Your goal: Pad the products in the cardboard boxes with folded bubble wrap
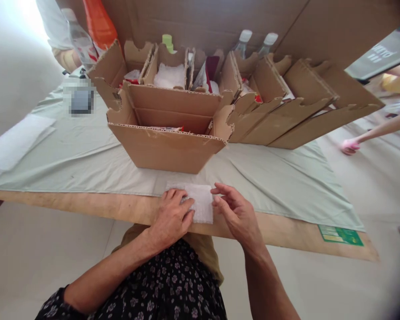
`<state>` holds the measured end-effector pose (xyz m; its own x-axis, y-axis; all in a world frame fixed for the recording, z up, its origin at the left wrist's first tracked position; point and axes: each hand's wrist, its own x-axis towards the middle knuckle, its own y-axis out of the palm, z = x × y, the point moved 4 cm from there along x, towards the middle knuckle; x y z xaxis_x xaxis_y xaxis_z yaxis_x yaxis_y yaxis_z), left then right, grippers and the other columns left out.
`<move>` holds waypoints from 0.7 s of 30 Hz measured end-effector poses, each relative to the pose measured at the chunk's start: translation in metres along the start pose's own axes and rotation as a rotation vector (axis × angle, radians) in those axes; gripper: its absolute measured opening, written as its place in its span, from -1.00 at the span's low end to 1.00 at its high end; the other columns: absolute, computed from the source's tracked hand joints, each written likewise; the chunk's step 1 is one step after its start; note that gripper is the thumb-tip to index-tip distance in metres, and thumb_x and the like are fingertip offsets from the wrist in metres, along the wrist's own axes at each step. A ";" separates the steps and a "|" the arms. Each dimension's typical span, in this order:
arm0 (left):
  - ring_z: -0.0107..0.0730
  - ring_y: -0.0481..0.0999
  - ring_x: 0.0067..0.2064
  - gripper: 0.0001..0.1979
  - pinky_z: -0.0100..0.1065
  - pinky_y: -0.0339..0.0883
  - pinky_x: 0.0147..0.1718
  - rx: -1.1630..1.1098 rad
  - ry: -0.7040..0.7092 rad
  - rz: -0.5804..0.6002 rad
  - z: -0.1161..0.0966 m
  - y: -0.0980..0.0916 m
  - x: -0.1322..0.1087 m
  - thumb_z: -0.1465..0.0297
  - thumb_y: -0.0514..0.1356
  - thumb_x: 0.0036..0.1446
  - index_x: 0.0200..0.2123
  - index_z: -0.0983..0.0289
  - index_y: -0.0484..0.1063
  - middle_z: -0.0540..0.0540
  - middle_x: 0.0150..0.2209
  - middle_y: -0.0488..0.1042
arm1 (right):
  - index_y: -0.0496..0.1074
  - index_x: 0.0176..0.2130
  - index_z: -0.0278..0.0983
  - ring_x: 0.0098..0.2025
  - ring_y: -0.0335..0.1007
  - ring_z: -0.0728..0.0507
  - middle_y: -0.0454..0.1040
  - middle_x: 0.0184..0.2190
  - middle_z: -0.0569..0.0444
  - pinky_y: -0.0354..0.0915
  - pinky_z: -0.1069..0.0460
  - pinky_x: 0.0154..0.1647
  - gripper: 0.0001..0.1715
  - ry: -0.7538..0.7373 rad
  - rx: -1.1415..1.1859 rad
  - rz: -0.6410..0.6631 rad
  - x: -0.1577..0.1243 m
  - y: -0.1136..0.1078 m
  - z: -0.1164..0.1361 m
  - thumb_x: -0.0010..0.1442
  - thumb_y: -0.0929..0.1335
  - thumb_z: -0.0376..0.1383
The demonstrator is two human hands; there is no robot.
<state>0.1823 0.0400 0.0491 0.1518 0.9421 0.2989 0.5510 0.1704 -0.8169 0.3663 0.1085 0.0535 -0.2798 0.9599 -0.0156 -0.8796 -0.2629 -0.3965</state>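
A small white bubble-wrap packet [203, 202] lies flat at the table's front edge, straight in front of me. My left hand [175, 211] rests on its left part, palm down with the fingers spread. Beside the packet's right edge is my right hand [235, 209], thumb and fingers apart with nothing visible between them; whether a fingertip touches the packet I cannot tell. Just beyond stands an open cardboard box [166, 149] with notched edges. Something with red and white printing shows inside it, mostly hidden by the front wall.
Several more open cardboard boxes [300, 120] stand behind, holding wrapped goods. Clear bottles [270, 40] and an orange-red bottle [100, 24] rise at the back. White foam sheets [16, 140] lie on the pale green cloth [86, 151] at left. Another person's arm [383, 129] shows at far right.
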 end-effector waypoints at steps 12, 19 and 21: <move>-0.05 0.47 0.03 -0.80 0.02 0.49 0.03 -0.082 0.030 -0.192 -0.005 -0.017 -0.006 0.52 0.19 0.28 -0.07 0.27 0.55 0.24 -0.03 0.52 | 0.53 -0.03 -0.26 -0.45 0.46 -0.11 0.55 -0.44 0.09 0.36 -0.02 -0.31 -0.64 -0.100 -0.497 -0.133 -0.005 -0.006 -0.011 0.32 0.31 -0.13; 0.05 0.45 0.17 -0.72 0.11 0.44 0.17 -0.219 0.272 -0.056 -0.050 -0.003 -0.022 0.41 0.29 0.21 0.00 0.28 0.51 0.29 0.06 0.53 | 0.53 -0.08 -0.26 -0.48 0.44 -0.10 0.57 -0.40 0.05 0.39 -0.02 -0.35 -0.67 -0.116 -0.600 -0.427 -0.067 -0.015 -0.023 0.40 0.29 -0.11; 0.08 0.45 0.17 -0.66 0.13 0.43 0.17 -0.186 0.300 0.000 -0.056 0.005 -0.028 0.37 0.31 0.20 0.04 0.31 0.49 0.31 0.08 0.52 | 0.52 -0.09 -0.25 -0.48 0.44 -0.09 0.57 -0.40 0.06 0.40 -0.01 -0.34 -0.71 -0.149 -0.575 -0.411 -0.068 -0.008 -0.022 0.41 0.30 -0.15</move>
<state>0.2265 -0.0018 0.0641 0.3713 0.8106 0.4529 0.6869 0.0884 -0.7214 0.4006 0.0479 0.0375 -0.0554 0.9358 0.3482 -0.5947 0.2492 -0.7644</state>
